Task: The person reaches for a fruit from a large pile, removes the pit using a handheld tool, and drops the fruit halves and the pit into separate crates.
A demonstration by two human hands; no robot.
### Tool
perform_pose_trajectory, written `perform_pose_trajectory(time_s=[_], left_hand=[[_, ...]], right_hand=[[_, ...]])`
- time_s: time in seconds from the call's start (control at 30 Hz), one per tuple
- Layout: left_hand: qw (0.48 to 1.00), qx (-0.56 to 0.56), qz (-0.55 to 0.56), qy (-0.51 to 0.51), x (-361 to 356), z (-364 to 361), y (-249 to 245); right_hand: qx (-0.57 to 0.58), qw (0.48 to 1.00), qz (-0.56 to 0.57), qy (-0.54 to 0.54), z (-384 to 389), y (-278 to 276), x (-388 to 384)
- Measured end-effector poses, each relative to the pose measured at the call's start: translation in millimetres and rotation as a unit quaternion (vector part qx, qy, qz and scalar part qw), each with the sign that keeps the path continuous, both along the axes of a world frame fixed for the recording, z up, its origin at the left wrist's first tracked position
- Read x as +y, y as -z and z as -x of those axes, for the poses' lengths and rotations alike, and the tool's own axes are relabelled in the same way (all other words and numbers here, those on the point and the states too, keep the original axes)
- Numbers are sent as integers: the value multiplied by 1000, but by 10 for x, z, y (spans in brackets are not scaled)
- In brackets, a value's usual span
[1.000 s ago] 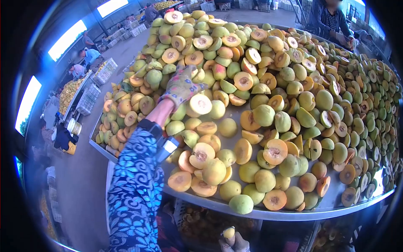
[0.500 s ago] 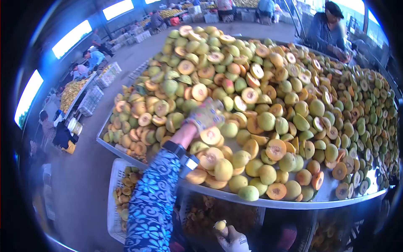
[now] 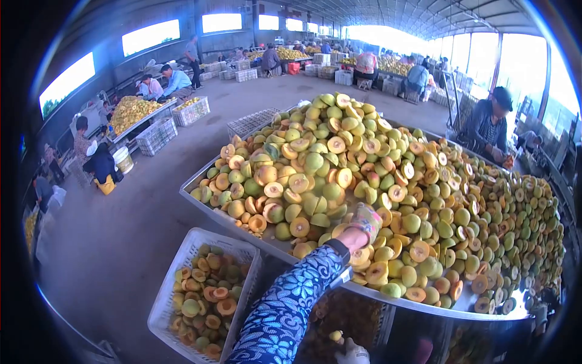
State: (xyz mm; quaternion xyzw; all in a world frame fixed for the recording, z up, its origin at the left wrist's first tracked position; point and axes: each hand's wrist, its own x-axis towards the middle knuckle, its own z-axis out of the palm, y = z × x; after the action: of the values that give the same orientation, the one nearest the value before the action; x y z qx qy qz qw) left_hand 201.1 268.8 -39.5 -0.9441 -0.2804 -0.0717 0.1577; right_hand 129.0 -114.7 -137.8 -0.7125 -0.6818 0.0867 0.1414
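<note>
My left hand [image 3: 367,221], in a patterned glove, reaches into a big heap of halved apricot-like fruit [image 3: 339,145] with green-yellow skins and orange flesh. Its fingers are blurred and partly lost among the halves near the tray's front. A dark watch strap and blue flowered sleeve follow behind it. Low at the bottom edge is my right hand [image 3: 353,352] in a white glove, closed, a small pale yellow piece [image 3: 336,335] at its fingertips; what it grips I cannot tell. The heap lies on a wide metal tray table [image 3: 424,308].
A white plastic crate [image 3: 159,303] with fruit halves stands left of the table, and a darker crate [image 3: 383,324] sits beneath its edge. Across the heap, a person in a dark cap [image 3: 485,124] works. Other people sit at fruit-laden tables further back, near a white bucket [image 3: 123,159].
My view has tilted up and swung left, showing more of the hall and the white crate. My left hand has drawn nearer the tray's front edge; my right hand stays low.
</note>
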Motion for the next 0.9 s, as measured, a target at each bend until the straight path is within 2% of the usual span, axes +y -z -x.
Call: perform_pose_trajectory(time_s=[0.07,0.13,0.17,0.2,0.23,0.27,0.3,0.33,0.37,0.4,0.43,0.47,0.5,0.53,0.6,0.67,0.73,0.77,0.8,0.87,0.9], left_hand=[[997,-60,30,33,-82,173,-295],[980,-118,155,35,-132,417,-733],[910,-269,302,88,-93,590,-769],[789,-404,442,136,-93,755,-769],[618,-466,617,141,-166,911,-851],[428,-536,687,238,-402,1226,-1003],[509,-515,649,232,-364,1384,-922],[334,-551,707,291,-569,1537,-1005],[294,-572,728,239,-728,1694,-1010],[270,-603,720,210,-872,1834,-968],[254,-594,736,203,-993,1977,-948],[234,-585,752,194,-1146,2105,-925],[224,-615,734,180,-1346,2174,-936],[220,-614,739,167,-1528,2262,-908],[250,-640,716,124,-1828,2439,-880],[248,-616,737,124,-2052,2589,-885],[222,-606,747,159,-2220,2694,-797],[219,-605,750,152,-2319,2731,-775],[218,-611,745,153,-2414,2756,-770],[213,-625,735,157,-2543,2776,-718],[213,-629,734,141,-2611,2787,-665]], right_hand=[[-15,1000,18,10,-20,44,14],[73,997,-5,27,-2,-25,62],[-32,999,-8,-4,34,-288,72],[234,945,198,109,-76,-239,166],[199,951,232,55,-134,-117,107],[164,951,262,-4,-147,-33,52],[173,953,249,-7,-126,-71,57],[178,955,239,-12,-122,-127,71],[227,962,151,-14,-123,-106,61],[320,938,130,33,-69,-134,118],[346,933,90,41,-33,12,137],[268,946,182,-21,-57,-53,91],[140,942,295,-71,-65,30,44],[10,910,396,-125,-50,110,13],[49,943,323,-67,-26,-202,-19],[194,964,184,-11,70,-177,-21],[115,949,290,-34,161,-199,-65],[65,939,330,-78,195,-269,-58],[72,942,321,-65,210,-392,-79],[269,951,148,42,266,-539,-32],[446,884,122,70,296,-785,-10]])
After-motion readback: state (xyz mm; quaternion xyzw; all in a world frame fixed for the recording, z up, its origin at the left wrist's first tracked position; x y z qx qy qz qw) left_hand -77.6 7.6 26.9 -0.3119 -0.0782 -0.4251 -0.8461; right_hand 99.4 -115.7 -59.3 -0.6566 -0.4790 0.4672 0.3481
